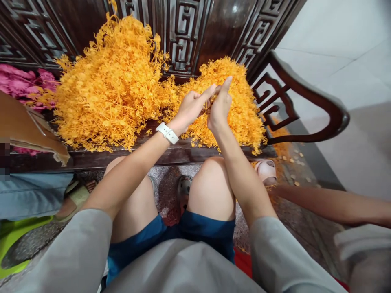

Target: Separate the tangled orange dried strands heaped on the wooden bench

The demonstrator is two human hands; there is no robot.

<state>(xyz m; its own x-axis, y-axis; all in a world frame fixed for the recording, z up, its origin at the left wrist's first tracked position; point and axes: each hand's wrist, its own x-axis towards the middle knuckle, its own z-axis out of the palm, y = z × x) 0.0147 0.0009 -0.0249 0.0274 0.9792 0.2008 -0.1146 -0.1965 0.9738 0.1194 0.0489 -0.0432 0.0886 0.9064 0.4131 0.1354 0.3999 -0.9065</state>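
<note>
Left hand and right hand sit close together over the smaller orange artificial-sprig heap — fingertips partly hidden, cannot tell whether either grips.

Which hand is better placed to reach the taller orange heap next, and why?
Probably the left hand: it is nearer the taller heap; the right hand sits farther right, by the smaller heap.

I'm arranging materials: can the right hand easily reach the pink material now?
Probably not easily: the left hand and larger yellow pile lie between, and cardboard partly hides the pink material.
</note>
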